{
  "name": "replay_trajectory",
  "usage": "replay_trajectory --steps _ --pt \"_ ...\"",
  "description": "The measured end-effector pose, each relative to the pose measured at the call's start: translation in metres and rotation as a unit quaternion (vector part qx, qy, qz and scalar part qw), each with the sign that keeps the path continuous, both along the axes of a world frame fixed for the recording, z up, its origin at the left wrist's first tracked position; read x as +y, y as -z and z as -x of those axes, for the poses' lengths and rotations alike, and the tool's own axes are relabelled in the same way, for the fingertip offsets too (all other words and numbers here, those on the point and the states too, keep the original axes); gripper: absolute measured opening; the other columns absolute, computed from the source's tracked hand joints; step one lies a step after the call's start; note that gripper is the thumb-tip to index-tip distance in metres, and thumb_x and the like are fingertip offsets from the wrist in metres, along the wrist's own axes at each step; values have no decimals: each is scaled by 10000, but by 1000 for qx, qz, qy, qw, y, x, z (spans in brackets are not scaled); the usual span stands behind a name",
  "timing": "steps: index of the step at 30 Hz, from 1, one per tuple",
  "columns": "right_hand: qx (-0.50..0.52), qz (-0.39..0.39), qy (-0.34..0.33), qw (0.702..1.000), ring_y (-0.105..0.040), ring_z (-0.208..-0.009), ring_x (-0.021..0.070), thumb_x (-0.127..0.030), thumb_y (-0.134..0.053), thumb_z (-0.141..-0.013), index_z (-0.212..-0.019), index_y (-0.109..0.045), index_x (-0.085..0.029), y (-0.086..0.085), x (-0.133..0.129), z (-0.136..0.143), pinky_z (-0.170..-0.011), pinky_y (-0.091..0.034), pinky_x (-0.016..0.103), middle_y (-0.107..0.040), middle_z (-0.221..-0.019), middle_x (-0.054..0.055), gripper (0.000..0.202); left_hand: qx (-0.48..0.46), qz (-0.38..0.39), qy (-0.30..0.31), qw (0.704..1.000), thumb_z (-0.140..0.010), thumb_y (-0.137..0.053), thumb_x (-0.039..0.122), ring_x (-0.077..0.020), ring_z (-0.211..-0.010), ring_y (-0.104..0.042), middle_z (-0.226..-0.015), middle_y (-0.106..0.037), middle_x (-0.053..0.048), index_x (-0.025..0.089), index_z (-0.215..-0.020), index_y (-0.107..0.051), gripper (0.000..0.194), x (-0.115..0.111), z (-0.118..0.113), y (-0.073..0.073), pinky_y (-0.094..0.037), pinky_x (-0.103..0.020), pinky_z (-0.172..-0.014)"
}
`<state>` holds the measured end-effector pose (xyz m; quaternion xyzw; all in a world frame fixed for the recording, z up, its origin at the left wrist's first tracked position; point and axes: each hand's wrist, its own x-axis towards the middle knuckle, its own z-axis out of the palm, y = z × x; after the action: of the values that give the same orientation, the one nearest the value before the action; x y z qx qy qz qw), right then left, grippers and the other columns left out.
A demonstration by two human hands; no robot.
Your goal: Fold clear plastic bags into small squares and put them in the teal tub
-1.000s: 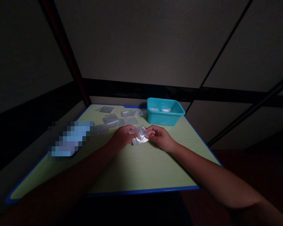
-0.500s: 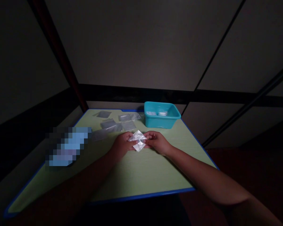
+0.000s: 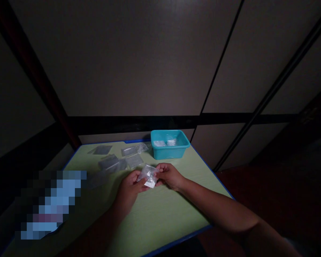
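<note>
A small, shiny clear plastic packet (image 3: 149,175) is held between my two hands above the table. My left hand (image 3: 131,187) pinches its left side, thumb on top. The right side is gripped by the thumb and fingers of my right hand (image 3: 169,176). Behind my hands stands a turquoise basket (image 3: 169,153) with whitish packets (image 3: 171,142) inside. To its left lie several flat clear plastic bags, among them one at the far left (image 3: 102,149) and one near my left hand (image 3: 134,161).
The light green table (image 3: 160,221) has a blue edge. A pixelated blue object (image 3: 61,200) lies at its left side. Panelled walls (image 3: 133,64) rise behind the table, and dark reddish floor shows at the right.
The view has shifted, so the table and basket appear lower and further left. The packet has turned a little between my hands and looks more crumpled; both hands still hold it.
</note>
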<state>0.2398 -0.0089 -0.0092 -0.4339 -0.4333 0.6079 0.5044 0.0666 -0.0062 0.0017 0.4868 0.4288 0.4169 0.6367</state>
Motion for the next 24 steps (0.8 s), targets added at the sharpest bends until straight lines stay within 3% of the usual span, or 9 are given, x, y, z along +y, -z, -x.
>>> replay_trajectory --steps 5,11,14,18,21,24 --pt "-29 -36 8 999 -549 -435 84 -490 -844 -507 -657 -563 -161 -14 0 -8 -443 -496 226 -601 -538 -40 458 2 14 40 999 -572 -742 453 -173 -583 -675 -733 -704 -29 167 -793 -561 404 -2 2 -4 -532 -279 -581" --pt "-87 -89 71 990 -535 -460 80 -523 -825 -524 -669 -522 -181 -60 9 -44 -478 -507 238 -549 -536 -65 479 8 6 15 1000 -564 -715 498 -173 -556 -666 -684 -667 -4 171 -846 -551 462 1 5 -8 -517 -280 -555" --pt "-143 -100 104 979 -540 -481 83 -514 -822 -523 -687 -510 -187 -90 28 -75 -496 -514 245 -557 -563 -61 481 4 7 19 1000 -555 -716 502 -171 -543 -659 -665 -662 -2 172 -847 -549 471 1 5 -9 -511 -278 -545" --pt "-250 -76 124 957 -543 -493 88 -388 -816 -600 -661 -481 -181 -123 65 -113 -505 -521 248 -559 -548 -46 398 5 9 32 999 -556 -709 520 -167 -521 -646 -632 -657 -1 174 -836 -550 474 1 4 -8 -502 -275 -530" --pt "-344 -22 106 933 -532 -460 101 -285 -806 -647 -639 -493 -166 -133 92 -129 -476 -517 264 -540 -495 -29 336 2 7 34 999 -569 -702 528 -167 -523 -646 -630 -658 -2 177 -831 -551 463 2 4 -7 -502 -276 -532" --pt "-438 36 77 895 -566 -510 115 -243 -746 -748 -712 -562 -131 -131 113 -134 -520 -528 274 -577 -561 4 219 -1 2 32 999 -564 -709 532 -167 -520 -642 -613 -651 -1 177 -815 -551 463 4 5 -6 -502 -274 -527"
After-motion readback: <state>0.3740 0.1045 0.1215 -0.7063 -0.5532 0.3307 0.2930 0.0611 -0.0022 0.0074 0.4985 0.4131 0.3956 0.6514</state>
